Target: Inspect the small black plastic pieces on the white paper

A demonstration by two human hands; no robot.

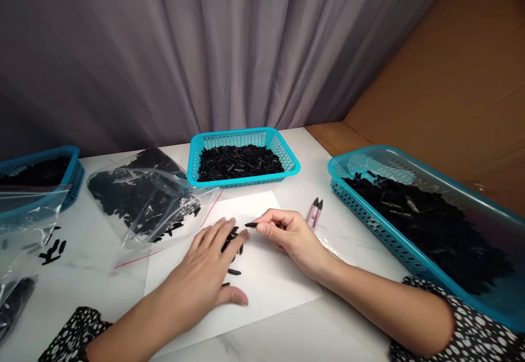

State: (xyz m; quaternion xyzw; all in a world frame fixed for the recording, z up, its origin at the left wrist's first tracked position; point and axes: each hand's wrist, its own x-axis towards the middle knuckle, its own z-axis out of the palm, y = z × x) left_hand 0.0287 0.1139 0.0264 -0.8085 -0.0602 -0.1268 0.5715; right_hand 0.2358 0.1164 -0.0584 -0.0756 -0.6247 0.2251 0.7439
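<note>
Head camera looks down at a white table (328, 329) with a white sheet of paper (270, 280) lying in front of the person. On this paper the left hand (209, 266) lies flat, palm down, with its fingers stretched and slightly spread; it grips nothing, but its fingertips (233, 236) rest on a small pile of black pieces (234, 241), and a few more of these pieces lie beside the hand on the paper. The right hand (287, 236) is just beside it, to the right. Its thumb and first finger are closed on one thin black piece (251, 224), which points to the left, toward the left fingertips; the other fingers are curled loosely.

Near the right hand, on the table just past the paper's edge, lie small pink snips (315, 211). Behind the paper stands a turquoise basket (287, 154) full of black pieces. A bigger turquoise basket (369, 209) stands at the right, also filled with them. At the far left a third basket (76, 170) shows only partly. Between the left basket and the middle one lies a clear plastic bag (143, 198) with black pieces inside, its open end touching the paper's corner. Another clear bag (24, 209) is at the left edge, and some loose pieces (53, 250) lie on the table near it. Grey curtain (205, 50) hangs behind the table, and a brown board (451, 77) stands at the right. Both sleeves (471, 323) are black with white dots.
</note>
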